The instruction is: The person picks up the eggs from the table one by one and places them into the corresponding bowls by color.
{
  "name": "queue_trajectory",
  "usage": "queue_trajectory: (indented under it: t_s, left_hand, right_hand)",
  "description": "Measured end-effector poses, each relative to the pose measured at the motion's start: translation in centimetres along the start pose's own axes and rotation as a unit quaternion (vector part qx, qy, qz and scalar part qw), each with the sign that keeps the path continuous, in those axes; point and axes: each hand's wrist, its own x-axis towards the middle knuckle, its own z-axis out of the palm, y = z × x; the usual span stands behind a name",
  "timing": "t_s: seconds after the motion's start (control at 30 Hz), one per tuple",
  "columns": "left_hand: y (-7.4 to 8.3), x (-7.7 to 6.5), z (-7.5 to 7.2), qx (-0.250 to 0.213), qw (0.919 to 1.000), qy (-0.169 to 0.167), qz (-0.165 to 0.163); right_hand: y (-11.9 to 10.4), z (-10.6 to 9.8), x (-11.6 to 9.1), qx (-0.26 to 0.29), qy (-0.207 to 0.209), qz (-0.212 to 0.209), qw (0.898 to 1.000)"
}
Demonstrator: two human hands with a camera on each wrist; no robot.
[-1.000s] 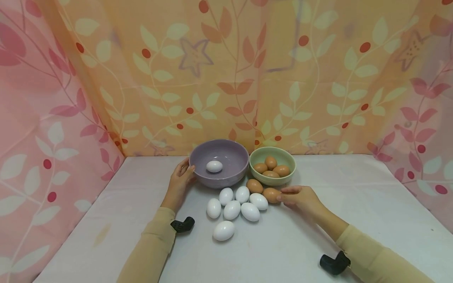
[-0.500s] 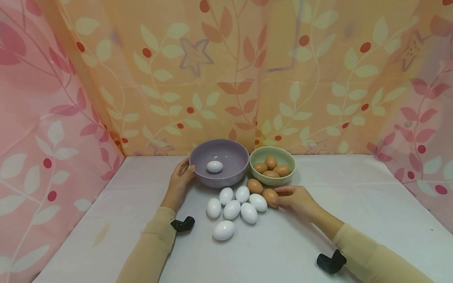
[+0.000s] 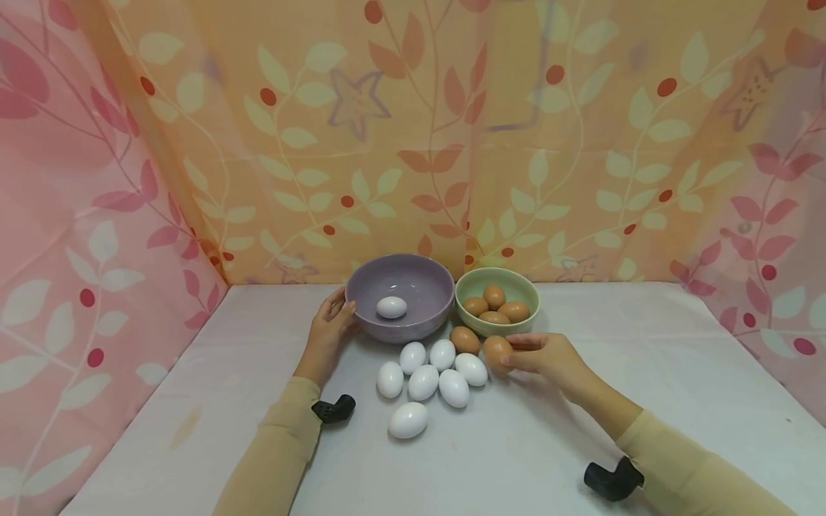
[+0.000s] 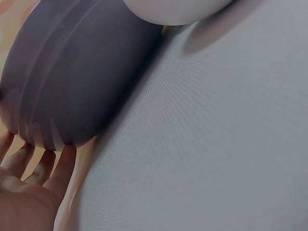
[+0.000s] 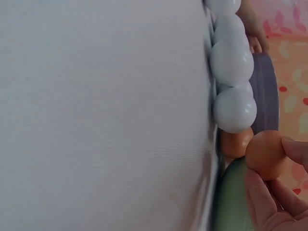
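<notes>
The right hand (image 3: 551, 362) pinches the held egg (image 3: 495, 352) between thumb and fingertips, just in front of the green bowl (image 3: 519, 288); the right wrist view suggests it is a little off the bench (image 3: 548, 444). The held egg looks light, stiff and smooth, with a skin that could slip or roll if squeezed off-centre. Whether it is real shell or a moulded copy cannot be told, so it is best treated as fragile: gentle, even pressure, with thumb and fingers on opposite sides of its widest part, should keep it steady. A knock against a hard rim seems the likeliest way to crack it.

The green bowl contains four brown eggs (image 3: 476, 307), clustered together. Just left of it, the larger purple bowl (image 3: 403, 333) contains one white egg (image 3: 391, 307), with plenty of room around it. Both bowls look rigid and heavier than any egg. The left hand (image 3: 328, 333) is on the purple bowl's side away from the green bowl, fingers spread, tips resting against the outer wall.

A loose brown egg (image 3: 464, 340) lies just in front of the green bowl. Seven loose white eggs (image 3: 423, 383) lie in front and to its left, one farther off than the others.
</notes>
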Motion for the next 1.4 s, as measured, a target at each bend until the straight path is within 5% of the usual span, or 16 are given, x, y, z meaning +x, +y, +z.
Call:
queue_trajectory:
  t_s: [0.5,0.97,1.2,1.4]
  left_hand:
    - [0.1,-0.1,-0.1,0.005,0.9998,-0.015,0.007]
    - [0.0,-0.1,0.0,0.003,0.9999,-0.005,0.009]
    - [-0.1,0.0,0.0,0.008,0.9999,-0.003,0.012]
    - [-0.2,0.1,-0.2,0.011,0.9999,-0.004,0.011]
  right_hand:
    - [-4.2,-2.0,2.9,-0.016,0.038,-0.049,0.998]
    - [-4.6,-1.5,8.3,0.022,0.053,-0.004,0.998]
    - [-4.2,-1.1,10.2,-0.012,0.068,0.008,0.998]
    - [-4.2,-0.4,11.3,0.011,0.079,0.023,0.997]
